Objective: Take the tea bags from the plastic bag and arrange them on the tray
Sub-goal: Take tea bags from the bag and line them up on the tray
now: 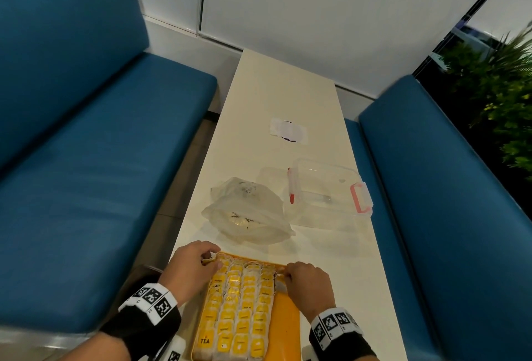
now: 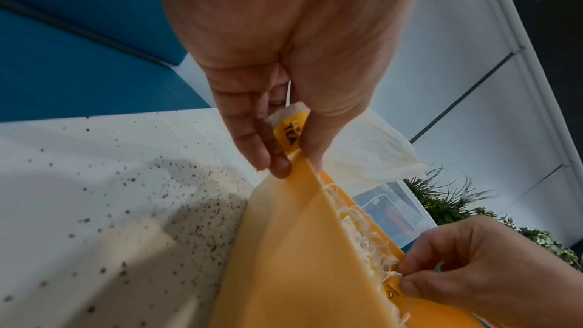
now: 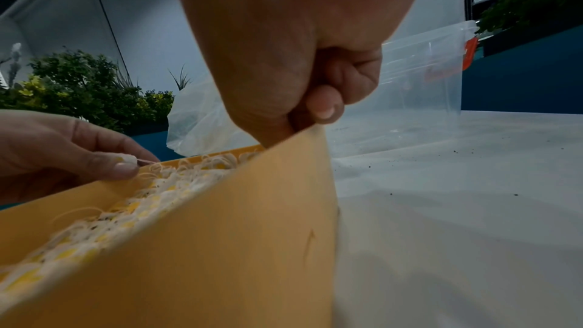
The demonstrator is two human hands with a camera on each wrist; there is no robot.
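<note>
Tray nearest on bench, four rows of tea bags, right strip bare | bag just beyond tray | left hand pinching a tea bag at far-left corner | right hand pinching one at far-right | advice: lay flat, tags aligned, strings tucked.

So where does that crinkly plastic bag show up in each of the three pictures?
Head: plastic bag lies mid-table, just beyond the orange tray.
Left wrist: right of centre, behind the left hand.
Right wrist: left of centre, beyond the tray's far rim.
Shared landmark: the clear container beside it.
</note>
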